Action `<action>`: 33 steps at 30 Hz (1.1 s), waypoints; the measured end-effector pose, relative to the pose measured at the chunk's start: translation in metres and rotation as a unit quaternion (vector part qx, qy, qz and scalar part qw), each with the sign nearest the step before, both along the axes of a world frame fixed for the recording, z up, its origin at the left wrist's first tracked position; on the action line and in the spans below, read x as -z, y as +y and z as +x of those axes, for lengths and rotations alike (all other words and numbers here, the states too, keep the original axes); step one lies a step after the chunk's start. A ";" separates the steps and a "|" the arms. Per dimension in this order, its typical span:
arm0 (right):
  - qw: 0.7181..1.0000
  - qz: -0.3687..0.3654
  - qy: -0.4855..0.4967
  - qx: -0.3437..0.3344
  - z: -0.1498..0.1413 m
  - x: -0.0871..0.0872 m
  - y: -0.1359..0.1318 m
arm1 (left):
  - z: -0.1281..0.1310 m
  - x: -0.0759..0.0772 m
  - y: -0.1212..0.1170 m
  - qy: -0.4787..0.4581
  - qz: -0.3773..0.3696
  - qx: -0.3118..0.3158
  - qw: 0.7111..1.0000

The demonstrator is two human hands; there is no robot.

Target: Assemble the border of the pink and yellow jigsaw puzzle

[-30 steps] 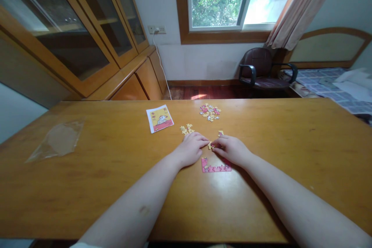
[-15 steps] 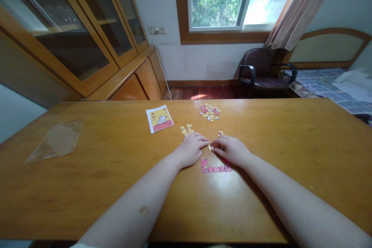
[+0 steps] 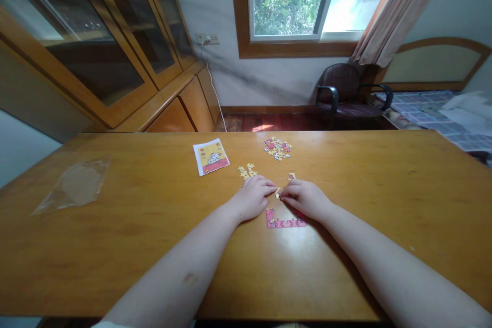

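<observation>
L hand (image 3: 253, 197) lies loosely open, fingertips by a yellow piece (image 3: 277, 193); R hand (image 3: 309, 199) has bent fingertips at its other edge (pinch or mere touch, can't tell). Risks, prob.: a hard push skids the piece on glossy wood; R wrist dropping could jog the U-shaped pink frame (image 3: 285, 224), popping tabs. Beyond: knobbly flat bits in the yellow pile (image 3: 248, 169) & mixed pile (image 3: 278, 148), crinkly clear plastic bag (image 3: 81, 183).

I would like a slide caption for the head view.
Left hand and right hand at a yellow puzzle bit, near joined pink pieces on a wooden table.
</observation>
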State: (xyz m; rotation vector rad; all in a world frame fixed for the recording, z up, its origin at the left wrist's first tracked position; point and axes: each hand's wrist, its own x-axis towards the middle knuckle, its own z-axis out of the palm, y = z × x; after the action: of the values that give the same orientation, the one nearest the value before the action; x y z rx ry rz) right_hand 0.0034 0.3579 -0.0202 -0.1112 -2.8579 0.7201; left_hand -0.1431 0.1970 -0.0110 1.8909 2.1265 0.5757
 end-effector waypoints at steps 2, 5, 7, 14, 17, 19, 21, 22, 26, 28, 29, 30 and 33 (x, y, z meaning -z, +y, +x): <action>1.000 0.000 -0.003 -0.001 0.000 -0.001 -0.001 | 0.000 -0.001 0.000 0.000 0.000 0.001 1.000; 1.000 -0.003 -0.011 -0.005 0.000 -0.003 -0.003 | 0.000 -0.002 0.000 -0.003 -0.002 0.003 1.000; 1.000 -0.004 -0.014 -0.008 0.000 -0.005 -0.004 | 0.000 -0.002 0.000 -0.003 -0.003 0.001 1.000; 1.000 -0.003 -0.022 -0.009 0.001 -0.009 -0.005 | 0.000 -0.003 0.000 -0.002 -0.005 -0.001 1.000; 1.000 -0.006 -0.028 -0.009 0.001 -0.010 -0.006 | 0.000 -0.002 0.000 -0.003 -0.002 0.000 1.000; 0.999 -0.007 -0.031 -0.006 0.001 -0.010 -0.006 | 0.000 -0.001 0.000 -0.004 0.001 0.000 1.000; 0.999 -0.005 -0.034 -0.001 0.001 -0.010 -0.007 | 0.000 -0.001 0.000 -0.005 0.004 0.002 1.000; 0.999 -0.003 -0.036 0.001 0.001 -0.011 -0.007 | 0.000 -0.001 0.000 -0.005 0.004 0.002 1.000; 0.999 0.002 -0.048 0.010 0.001 -0.012 -0.008 | 0.000 -0.002 0.000 -0.005 0.000 0.002 1.000; 0.998 0.004 -0.056 0.013 0.001 -0.013 -0.009 | 0.000 -0.002 0.000 -0.005 -0.001 0.002 1.000; 0.998 0.005 -0.058 0.014 0.001 -0.013 -0.009 | 0.000 -0.002 0.000 -0.004 -0.001 0.002 1.000; 0.998 0.006 -0.058 0.013 0.001 -0.013 -0.009 | 0.000 -0.002 0.000 -0.004 0.000 0.002 1.000; 0.999 0.012 -0.041 0.001 0.002 -0.013 -0.007 | 0.000 -0.002 0.000 -0.002 -0.001 0.002 1.000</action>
State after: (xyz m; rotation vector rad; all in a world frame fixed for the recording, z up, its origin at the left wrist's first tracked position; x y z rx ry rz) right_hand 0.0054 0.3508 -0.0075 -0.1429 -2.9433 0.6961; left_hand -0.1432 0.1965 -0.0090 1.8911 2.1195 0.5743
